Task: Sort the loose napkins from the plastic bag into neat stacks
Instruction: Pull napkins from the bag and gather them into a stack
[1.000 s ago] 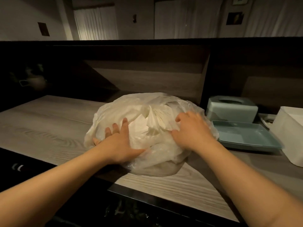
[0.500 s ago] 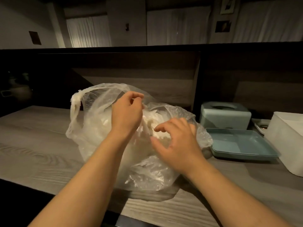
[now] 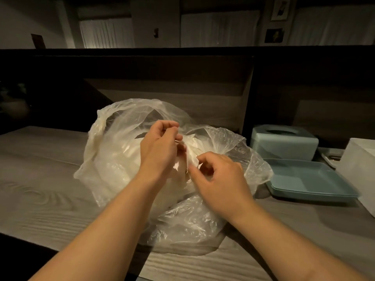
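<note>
Over plastic bag (image 3: 113, 159), left hand (image 3: 160, 151) and right hand (image 3: 219, 179) pinching one napkin (image 3: 191, 153) between them

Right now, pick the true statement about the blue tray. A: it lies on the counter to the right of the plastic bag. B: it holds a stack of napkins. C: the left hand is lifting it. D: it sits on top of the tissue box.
A: the blue tray lies flat on the counter, right of the plastic bag, with nothing visible in it.
</note>
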Tool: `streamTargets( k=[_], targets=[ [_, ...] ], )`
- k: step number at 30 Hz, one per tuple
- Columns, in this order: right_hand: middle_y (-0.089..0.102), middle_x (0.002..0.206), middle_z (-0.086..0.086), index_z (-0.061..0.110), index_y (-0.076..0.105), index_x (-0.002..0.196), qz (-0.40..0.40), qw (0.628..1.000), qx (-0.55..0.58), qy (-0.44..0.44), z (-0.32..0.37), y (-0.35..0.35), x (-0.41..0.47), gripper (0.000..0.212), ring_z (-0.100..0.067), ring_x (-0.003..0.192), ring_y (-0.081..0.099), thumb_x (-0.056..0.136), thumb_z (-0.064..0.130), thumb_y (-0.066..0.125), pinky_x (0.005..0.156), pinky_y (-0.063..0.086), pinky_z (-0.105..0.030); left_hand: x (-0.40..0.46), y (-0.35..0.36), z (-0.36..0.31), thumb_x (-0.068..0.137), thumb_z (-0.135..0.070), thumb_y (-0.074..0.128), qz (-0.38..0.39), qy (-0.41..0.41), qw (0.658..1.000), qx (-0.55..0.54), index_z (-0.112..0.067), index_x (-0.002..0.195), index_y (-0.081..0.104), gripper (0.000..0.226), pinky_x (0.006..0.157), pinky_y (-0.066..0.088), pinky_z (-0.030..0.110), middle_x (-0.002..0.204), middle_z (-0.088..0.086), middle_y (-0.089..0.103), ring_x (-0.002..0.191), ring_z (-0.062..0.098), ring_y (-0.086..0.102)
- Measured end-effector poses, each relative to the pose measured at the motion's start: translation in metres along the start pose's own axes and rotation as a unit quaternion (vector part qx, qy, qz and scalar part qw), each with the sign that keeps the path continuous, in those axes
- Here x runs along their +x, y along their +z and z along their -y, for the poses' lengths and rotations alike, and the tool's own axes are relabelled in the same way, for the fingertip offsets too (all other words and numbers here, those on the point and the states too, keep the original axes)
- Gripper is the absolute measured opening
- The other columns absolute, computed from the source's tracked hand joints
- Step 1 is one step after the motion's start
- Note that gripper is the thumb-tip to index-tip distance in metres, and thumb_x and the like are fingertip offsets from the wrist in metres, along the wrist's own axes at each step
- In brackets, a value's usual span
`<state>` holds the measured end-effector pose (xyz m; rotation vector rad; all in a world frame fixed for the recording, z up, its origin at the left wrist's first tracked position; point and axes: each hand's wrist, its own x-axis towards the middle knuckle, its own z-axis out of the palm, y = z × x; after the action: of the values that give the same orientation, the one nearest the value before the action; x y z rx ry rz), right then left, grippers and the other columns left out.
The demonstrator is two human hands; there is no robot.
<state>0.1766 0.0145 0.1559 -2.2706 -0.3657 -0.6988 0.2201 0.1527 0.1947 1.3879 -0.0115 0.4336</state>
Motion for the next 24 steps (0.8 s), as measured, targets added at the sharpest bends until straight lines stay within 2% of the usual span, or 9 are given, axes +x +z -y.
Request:
streamTargets(
  k=[5, 10, 12, 15, 16, 19, 21, 22, 24],
  targets=[
    [0.064, 0.074, 0.017, 0.033, 0.067, 0.085, 0.0, 0.998, 0.062, 0.02, -0.005, 0.002, 0.001, 0.013, -0.006, 0.079, 0.059, 0.093, 0.044, 0.066, 0.087, 0.049, -0.054, -0.003, 0.001, 0.002, 0.099, -0.009, 0.056, 0.007, 0.021, 1.0, 0.008, -0.015, 0.102, 0.069, 0.014, 0.06, 0.053, 0.025, 0.076, 0.003, 0.066, 0.061, 0.01, 0.06],
    [0.064, 0.073, 0.012, 0.027, 0.065, 0.078, -0.031, 0.995, 0.094, 0.021, -0.003, -0.001, 0.0, 0.019, -0.01, 0.075, 0.06, 0.093, 0.038, 0.062, 0.083, 0.051, -0.053, -0.004, -0.003, 0.006, 0.097, -0.021, 0.06, -0.004, 0.1, 0.991, 0.088, -0.029, 0.097, 0.068, 0.011, 0.069, 0.052, 0.026, 0.087, -0.008, 0.07, 0.074, 0.005, 0.061],
    [0.063, 0.075, 0.013, 0.027, 0.063, 0.076, -0.044, 0.993, 0.111, 0.019, 0.0, -0.006, 0.0, 0.02, -0.01, 0.078, 0.059, 0.088, 0.041, 0.06, 0.084, 0.05, -0.055, -0.003, -0.005, 0.006, 0.096, -0.026, 0.062, -0.004, 0.113, 0.99, 0.089, -0.033, 0.096, 0.068, 0.009, 0.073, 0.05, 0.024, 0.091, -0.013, 0.069, 0.08, 0.002, 0.061],
    [0.062, 0.079, 0.017, 0.029, 0.061, 0.077, -0.052, 0.991, 0.118, 0.017, -0.001, -0.013, 0.002, 0.014, -0.01, 0.083, 0.058, 0.083, 0.041, 0.057, 0.086, 0.049, -0.057, -0.002, -0.005, 0.006, 0.09, -0.037, 0.062, 0.0, 0.104, 0.993, 0.063, -0.036, 0.096, 0.068, 0.008, 0.078, 0.049, 0.028, 0.096, -0.014, 0.07, 0.09, 0.008, 0.064],
    [0.062, 0.077, 0.015, 0.029, 0.061, 0.078, -0.05, 0.99, 0.133, 0.017, -0.002, -0.016, 0.003, 0.011, -0.011, 0.082, 0.059, 0.083, 0.038, 0.057, 0.085, 0.05, -0.055, -0.002, -0.004, 0.007, 0.087, -0.04, 0.062, 0.006, 0.102, 0.993, 0.058, -0.037, 0.096, 0.068, 0.011, 0.079, 0.049, 0.028, 0.098, -0.014, 0.07, 0.092, 0.009, 0.065],
    [0.062, 0.073, 0.006, 0.023, 0.061, 0.077, -0.028, 0.971, 0.238, 0.022, -0.001, -0.025, 0.005, 0.01, -0.011, 0.071, 0.057, 0.086, 0.026, 0.056, 0.066, 0.049, -0.035, 0.001, -0.004, 0.01, 0.084, -0.042, 0.061, 0.034, 0.109, 0.992, 0.052, -0.036, 0.099, 0.068, 0.017, 0.079, 0.049, 0.024, 0.1, -0.015, 0.069, 0.092, 0.006, 0.063],
    [0.059, 0.072, -0.001, 0.018, 0.06, 0.075, -0.006, 0.948, 0.317, 0.024, 0.0, -0.034, 0.007, 0.016, -0.013, 0.069, 0.055, 0.088, 0.021, 0.052, 0.06, 0.046, -0.028, 0.004, -0.004, 0.007, 0.085, -0.039, 0.06, 0.072, 0.105, 0.992, 0.012, -0.025, 0.099, 0.069, 0.021, 0.081, 0.049, 0.028, 0.1, -0.005, 0.069, 0.092, 0.011, 0.063],
    [0.056, 0.069, -0.003, 0.015, 0.058, 0.071, 0.009, 0.934, 0.357, 0.027, 0.001, -0.04, 0.008, 0.018, -0.015, 0.067, 0.052, 0.086, 0.019, 0.049, 0.058, 0.044, -0.025, 0.005, -0.004, 0.004, 0.086, -0.037, 0.059, 0.105, 0.087, 0.99, -0.026, -0.018, 0.095, 0.068, 0.023, 0.081, 0.05, 0.031, 0.096, 0.002, 0.069, 0.091, 0.016, 0.064],
    [0.05, 0.066, -0.006, 0.013, 0.054, 0.066, 0.046, 0.913, 0.405, 0.023, 0.002, -0.051, 0.011, 0.019, -0.018, 0.066, 0.047, 0.083, 0.015, 0.045, 0.056, 0.04, -0.022, 0.0, -0.005, -0.006, 0.087, -0.039, 0.058, 0.199, -0.006, 0.974, -0.108, -0.009, 0.085, 0.063, 0.03, 0.074, 0.054, 0.031, 0.087, 0.011, 0.068, 0.079, 0.022, 0.067]
  ],
)
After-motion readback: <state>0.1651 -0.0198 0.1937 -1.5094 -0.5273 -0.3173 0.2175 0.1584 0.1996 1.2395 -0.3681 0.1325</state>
